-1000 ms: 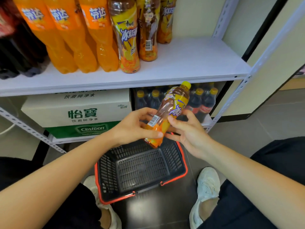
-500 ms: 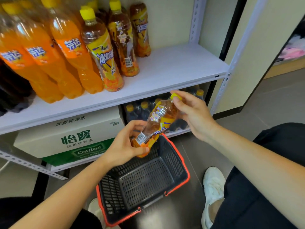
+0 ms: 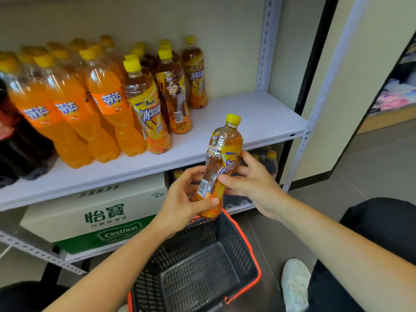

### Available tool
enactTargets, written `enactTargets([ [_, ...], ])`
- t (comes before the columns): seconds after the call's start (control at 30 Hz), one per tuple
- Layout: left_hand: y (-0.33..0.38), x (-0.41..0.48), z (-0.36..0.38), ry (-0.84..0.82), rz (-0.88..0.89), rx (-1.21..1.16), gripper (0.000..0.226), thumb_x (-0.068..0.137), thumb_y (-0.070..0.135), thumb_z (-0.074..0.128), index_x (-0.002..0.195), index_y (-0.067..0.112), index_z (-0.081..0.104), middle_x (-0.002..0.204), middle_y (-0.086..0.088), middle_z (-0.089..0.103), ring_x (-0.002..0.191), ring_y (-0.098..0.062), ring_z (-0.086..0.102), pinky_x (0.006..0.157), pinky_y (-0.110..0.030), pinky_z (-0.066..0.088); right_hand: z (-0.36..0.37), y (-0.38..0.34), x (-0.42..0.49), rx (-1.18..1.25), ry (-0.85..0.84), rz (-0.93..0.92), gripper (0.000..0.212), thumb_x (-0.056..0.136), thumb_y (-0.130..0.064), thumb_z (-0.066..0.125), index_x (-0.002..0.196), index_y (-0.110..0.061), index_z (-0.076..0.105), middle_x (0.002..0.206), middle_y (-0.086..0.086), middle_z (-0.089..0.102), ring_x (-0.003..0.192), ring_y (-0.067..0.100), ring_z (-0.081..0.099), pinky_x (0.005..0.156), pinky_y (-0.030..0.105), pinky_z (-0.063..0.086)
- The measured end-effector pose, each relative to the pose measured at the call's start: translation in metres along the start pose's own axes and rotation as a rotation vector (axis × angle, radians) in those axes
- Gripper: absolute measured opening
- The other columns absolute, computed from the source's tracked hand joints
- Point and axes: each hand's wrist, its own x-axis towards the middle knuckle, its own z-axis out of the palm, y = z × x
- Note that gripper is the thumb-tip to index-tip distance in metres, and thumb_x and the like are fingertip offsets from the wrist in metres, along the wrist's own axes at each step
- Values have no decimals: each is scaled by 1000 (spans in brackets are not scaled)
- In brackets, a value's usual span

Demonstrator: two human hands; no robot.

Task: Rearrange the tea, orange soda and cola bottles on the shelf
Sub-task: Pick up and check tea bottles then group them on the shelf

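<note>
Amber tea fills the tea bottle (image 3: 225, 152), which is nearly upright with its yellow cap (image 3: 233, 119) on top. It is held in the air just in front of the shelf (image 3: 247, 115) edge and above the far rim of the basket (image 3: 198, 266). The left hand (image 3: 180, 206) wraps its grip round the bottle's base, thumb across the front, and the right hand (image 3: 254, 183) clamps its grip on the middle, so both hands are closed on the bottle. By my judgement the two-handed hold is for turning the label to the front before the bottle is set down. A white barcode (image 3: 203, 188) faces the camera, with part of the blue lettering showing beside it. On the shelf, the tea bottles (image 3: 153, 113) stand in a file running far from the front edge, their labels reading "冰红" with the rest cut off. Bare board lies to their right, seemingly where this one belongs. Left of them stand the orange soda bottles (image 3: 105, 118), marked "芬达", and at the far left are the dark cola bottles (image 3: 13, 140), whose labels are too blurred to read. Below the shelf sits a carton (image 3: 94, 212) printed "怡寶", "饮用纯净水" and "Cestbon". To its right are dark bottles (image 3: 269, 162) with yellow caps. A white shoe (image 3: 295, 282) rests on the floor to the right of the basket.
</note>
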Motion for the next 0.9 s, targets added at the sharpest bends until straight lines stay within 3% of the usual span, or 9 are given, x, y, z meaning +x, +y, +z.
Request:
enactTargets([
  [0.2, 31, 42, -2, -24, 101, 12, 65, 76, 24, 83, 137, 21, 60, 130, 0, 70, 122, -16, 64, 106, -34, 51, -15, -44, 25, 64, 134, -105, 50, 87, -4, 75, 132, -15, 55, 106, 14, 77, 95, 30, 76, 73, 40, 62],
  [0.33, 38, 79, -11, 281, 149, 163, 54, 89, 11, 78, 139, 17, 59, 136, 4, 63, 126, -9, 56, 111, -24, 42, -36, -78, 59, -80, 249, -212, 60, 85, -10, 80, 137, -22, 54, 106, 9, 78, 100, 27, 75, 84, 48, 61],
  [0.4, 36, 94, -11, 367, 150, 231, 65, 91, 11, 74, 149, 16, 46, 145, 7, 52, 128, 1, 47, 106, -8, 32, -49, -89, 85, -167, 318, -260, 70, 82, -10, 83, 143, -20, 50, 110, 12, 76, 104, 28, 73, 88, 52, 61],
  [0.43, 34, 102, -10, 385, 132, 244, 75, 91, 12, 75, 155, 15, 37, 150, 9, 43, 133, 3, 39, 108, -7, 28, -55, -93, 98, -204, 346, -288, 72, 81, -8, 84, 144, -19, 50, 113, 13, 75, 106, 29, 72, 90, 54, 60],
  [0.53, 30, 128, -11, 432, 63, 238, 102, 89, 16, 78, 163, 13, 8, 167, 1, 19, 153, -13, 20, 126, -33, 20, -71, -92, 138, -282, 418, -350, 76, 78, -2, 85, 144, -20, 51, 118, 12, 72, 111, 30, 69, 98, 55, 56],
  [0.6, 29, 144, -15, 469, 51, 199, 108, 86, 13, 79, 163, 14, 2, 168, -5, 19, 154, -22, 23, 127, -44, 21, -81, -85, 159, -328, 448, -376, 78, 78, -1, 84, 145, -18, 50, 122, 10, 70, 113, 29, 67, 101, 54, 54],
  [0.73, 23, 160, -18, 514, 23, 180, 109, 85, 11, 80, 163, 15, 5, 164, -6, 27, 150, -24, 31, 124, -48, 27, -96, -73, 183, -397, 482, -438, 72, 82, -5, 82, 145, -18, 49, 127, 6, 67, 115, 27, 65, 101, 53, 53],
  [0.9, 15, 165, -18, 472, 24, 208, 89, 85, 11, 82, 158, 14, 31, 142, -17, 51, 130, -30, 55, 113, -46, 44, -105, -61, 191, -500, 448, -399, 94, 75, -4, 87, 152, -19, 37, 132, 2, 59, 118, 26, 60, 100, 45, 52],
])
